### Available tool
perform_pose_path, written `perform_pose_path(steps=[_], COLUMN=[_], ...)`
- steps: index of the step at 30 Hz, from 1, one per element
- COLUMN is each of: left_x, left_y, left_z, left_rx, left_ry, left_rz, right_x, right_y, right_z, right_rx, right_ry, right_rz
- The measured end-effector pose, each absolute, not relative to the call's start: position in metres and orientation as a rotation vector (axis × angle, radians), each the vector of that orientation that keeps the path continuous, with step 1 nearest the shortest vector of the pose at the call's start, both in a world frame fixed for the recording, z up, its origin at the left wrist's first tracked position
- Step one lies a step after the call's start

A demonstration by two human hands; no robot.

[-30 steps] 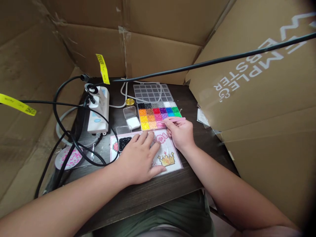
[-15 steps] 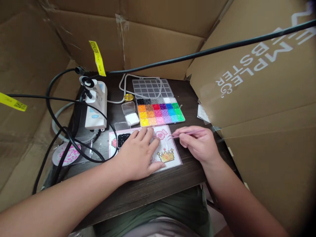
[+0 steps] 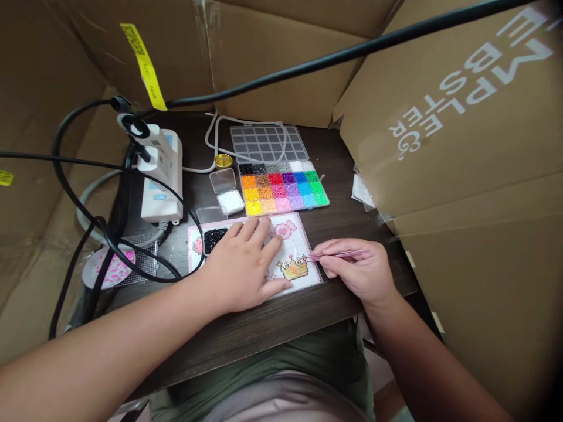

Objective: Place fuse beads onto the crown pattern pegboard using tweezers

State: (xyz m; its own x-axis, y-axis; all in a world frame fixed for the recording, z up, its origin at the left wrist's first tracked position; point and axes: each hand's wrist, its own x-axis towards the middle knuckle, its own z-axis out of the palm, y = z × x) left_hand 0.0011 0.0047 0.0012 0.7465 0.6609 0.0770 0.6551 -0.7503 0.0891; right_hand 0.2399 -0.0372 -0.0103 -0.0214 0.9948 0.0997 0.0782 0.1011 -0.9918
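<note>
My left hand lies flat with fingers spread on a pegboard over a pattern sheet, covering its middle. The sheet shows a pink candy picture and a yellow crown picture. My right hand pinches pink tweezers, their tips at the crown's upper right edge. Whether the tips hold a bead is too small to see. Left of my left hand's fingers, a small box of black beads rests on the sheet, partly hidden.
Behind the sheet stands a sorted box of coloured beads, its clear lid folded back. A white bead box and a gold tin sit beside it. Leftward are a power strip, black cables and a dish of pink beads. Cardboard walls surround the table.
My right hand and the tweezers have moved down from beside the candy picture to the crown's upper right. My left hand stays spread on the sheet. The whole view has shifted slightly.
</note>
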Motion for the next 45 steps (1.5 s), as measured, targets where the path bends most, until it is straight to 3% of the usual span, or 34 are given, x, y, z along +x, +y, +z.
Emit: perform_pose_path(steps=[34, 45], left_x=[0.001, 0.000], left_y=[0.004, 0.003], left_z=[0.001, 0.000], left_rx=[2.878, 2.859], left_ry=[1.092, 1.102], left_rz=[0.114, 0.173], right_x=[0.237, 0.231], right_y=[-0.035, -0.002], right_z=[-0.002, -0.002], right_rx=[-1.278, -1.118], right_ry=[-1.430, -1.112], right_rz=[1.119, 1.108])
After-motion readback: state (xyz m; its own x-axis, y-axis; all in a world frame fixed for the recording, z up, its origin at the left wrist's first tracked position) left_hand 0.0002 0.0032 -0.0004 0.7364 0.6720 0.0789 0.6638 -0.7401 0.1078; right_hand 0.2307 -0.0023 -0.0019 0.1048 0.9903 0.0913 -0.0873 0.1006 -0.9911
